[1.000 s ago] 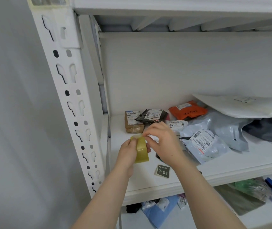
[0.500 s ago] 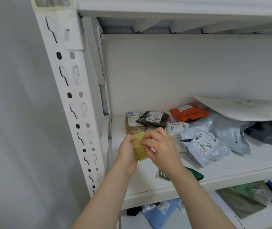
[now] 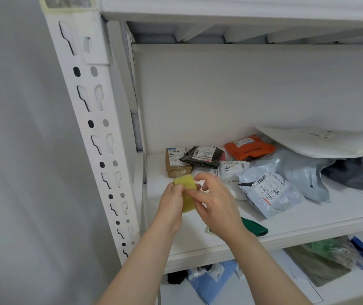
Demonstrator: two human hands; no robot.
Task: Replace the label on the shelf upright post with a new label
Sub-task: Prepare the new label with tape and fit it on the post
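Observation:
A roll of yellowish tape [image 3: 186, 183] is held over the shelf board between both hands. My left hand [image 3: 170, 203] grips the roll from the left. My right hand [image 3: 215, 208] pinches its edge with thumb and fingers. The white slotted upright post [image 3: 92, 133] stands to the left of the hands, apart from them. At the post's top edge sits a taped-on label [image 3: 66, 2], cut off by the frame. Only a pale corner of the dark "1-01" label [image 3: 207, 230] shows on the shelf under my right wrist.
The white shelf board [image 3: 308, 219] carries several parcels: a brown box [image 3: 176, 161], a black pouch [image 3: 202, 156], an orange pouch [image 3: 249, 147] and grey mailers [image 3: 270, 192]. A dark green object [image 3: 255, 226] lies by my right wrist. More bags fill the lower shelf [image 3: 330, 258].
Both hands have stayed on the tape roll and turned it, so it now sits more tilted. My right wrist has come to cover most of the "1-01" label on the shelf.

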